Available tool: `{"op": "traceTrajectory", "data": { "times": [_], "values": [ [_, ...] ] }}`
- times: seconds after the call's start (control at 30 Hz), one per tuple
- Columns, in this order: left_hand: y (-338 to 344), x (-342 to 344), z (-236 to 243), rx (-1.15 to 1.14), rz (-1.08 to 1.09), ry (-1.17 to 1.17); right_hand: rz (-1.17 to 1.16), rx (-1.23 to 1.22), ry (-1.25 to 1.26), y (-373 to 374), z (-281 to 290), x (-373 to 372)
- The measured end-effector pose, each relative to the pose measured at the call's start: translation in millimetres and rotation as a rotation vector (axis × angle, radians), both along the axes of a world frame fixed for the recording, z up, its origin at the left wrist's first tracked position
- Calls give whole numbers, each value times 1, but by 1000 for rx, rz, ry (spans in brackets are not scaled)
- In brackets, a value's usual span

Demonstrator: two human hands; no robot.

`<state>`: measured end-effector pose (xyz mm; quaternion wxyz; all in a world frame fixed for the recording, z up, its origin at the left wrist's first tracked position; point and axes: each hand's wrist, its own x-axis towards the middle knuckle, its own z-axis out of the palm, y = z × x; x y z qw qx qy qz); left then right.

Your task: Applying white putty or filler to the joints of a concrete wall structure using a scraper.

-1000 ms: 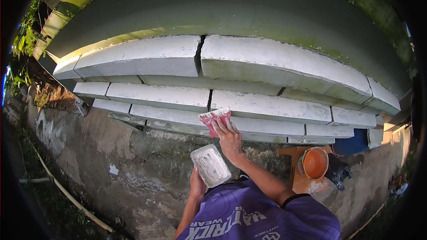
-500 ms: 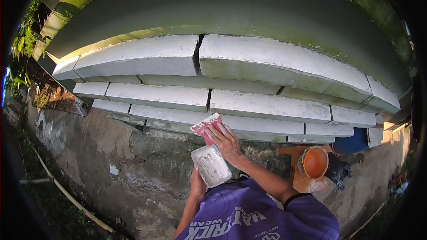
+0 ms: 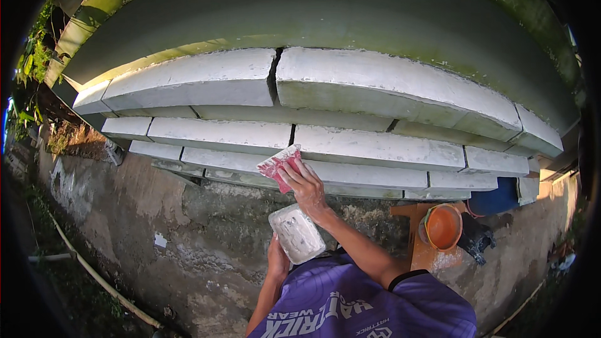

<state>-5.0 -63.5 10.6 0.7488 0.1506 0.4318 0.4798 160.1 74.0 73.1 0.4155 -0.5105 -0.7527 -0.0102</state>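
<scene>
My right hand (image 3: 305, 186) grips a flat red scraper (image 3: 273, 168) with its edge coated in white paste. The scraper's coated edge is up against the front of the white blocks, just below the dark gap in the middle tier; whether it touches them I cannot tell. Close to my body, my left hand (image 3: 277, 256) holds a rectangular tray (image 3: 297, 234) by its left side. White paste smears its inside. In front of me run stacked tiers of long white blocks (image 3: 382, 147), with dark gaps between their ends.
To the right, an orange bucket (image 3: 443, 228) stands on an orange stool (image 3: 418, 218). A dark cloth (image 3: 476, 240) hangs beside it, and a blue container (image 3: 494, 199) sits behind. Stained concrete ground (image 3: 125, 213) lies to the left, with a long pole (image 3: 103, 281) along its edge.
My right hand has moved the scraper forward and slightly left, away from the tray and up to the blocks. The left hand and tray stay almost in place.
</scene>
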Motion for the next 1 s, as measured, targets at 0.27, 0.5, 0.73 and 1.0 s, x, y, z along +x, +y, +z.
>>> {"op": "traceTrajectory", "data": {
  "times": [0.27,0.5,0.73,1.0],
  "values": [
    [-4,-7,6,-53,68,-19,-328,20,-71,-5,27,43],
    [-5,-6,10,-48,25,-7,-240,-309,-399,-26,45,7],
    [-1,-6,18,-50,41,-41,-480,-118,-376,-9,71,41],
    [-6,-12,3,-67,49,-34,-449,-352,-551,-45,48,50]
  ]
}}
